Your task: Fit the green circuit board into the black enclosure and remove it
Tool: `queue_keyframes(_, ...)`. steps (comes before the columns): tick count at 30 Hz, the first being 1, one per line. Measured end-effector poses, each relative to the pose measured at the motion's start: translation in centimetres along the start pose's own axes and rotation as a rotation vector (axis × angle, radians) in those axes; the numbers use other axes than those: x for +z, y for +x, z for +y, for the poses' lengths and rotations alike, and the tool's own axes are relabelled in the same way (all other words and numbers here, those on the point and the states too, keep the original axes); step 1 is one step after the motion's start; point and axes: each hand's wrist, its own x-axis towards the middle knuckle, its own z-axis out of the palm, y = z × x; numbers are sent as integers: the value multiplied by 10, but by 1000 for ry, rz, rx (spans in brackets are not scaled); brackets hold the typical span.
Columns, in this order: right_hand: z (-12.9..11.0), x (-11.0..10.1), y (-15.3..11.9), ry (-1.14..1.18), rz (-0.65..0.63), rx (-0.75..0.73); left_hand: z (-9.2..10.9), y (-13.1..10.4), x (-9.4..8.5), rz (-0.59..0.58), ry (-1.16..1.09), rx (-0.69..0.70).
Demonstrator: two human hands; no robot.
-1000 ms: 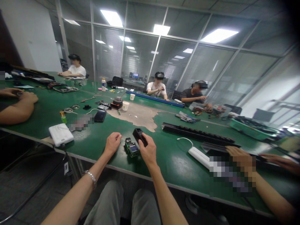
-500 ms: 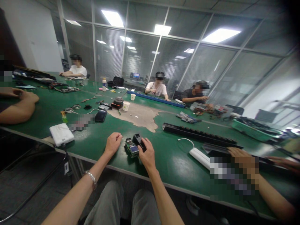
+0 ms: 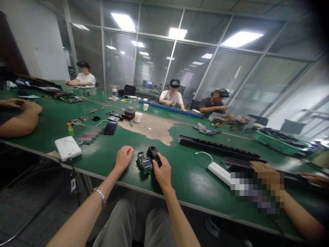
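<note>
My right hand [image 3: 162,168] is closed around a black plastic housing [image 3: 153,154], with the thumb on its near side. Just left of it, a circuit board module [image 3: 144,163] with a small bluish screen lies on the green table [image 3: 102,156]. A narrow gap seems to separate the board from the housing. My left hand [image 3: 124,157] rests on the table left of the board, fingers curled together. Whether those fingers hold anything small is hidden.
To the left are a white box [image 3: 68,148], a black phone [image 3: 110,127] and a paper cup [image 3: 138,117]. At right lie a long black bar [image 3: 218,147] and a white power strip [image 3: 219,173]; another person's hand [image 3: 267,175] is beside it. Co-workers sit around the table.
My right hand has shifted slightly right with the black housing, which now stands more upright beside the board. The left hand has hardly moved.
</note>
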Motion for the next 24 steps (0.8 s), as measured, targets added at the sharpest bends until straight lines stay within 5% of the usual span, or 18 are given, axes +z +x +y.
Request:
queue_keyframes(5,-25,-14,4,101,54,141,-1,1,1,1,-7,-8)
queue_keyframes(12,-69,-15,-9,112,7,-91,-1,0,0,-5,-22,6)
queue_keyframes(24,-65,-1,-26,-38,-86,-147,-1,0,0,3,-6,16)
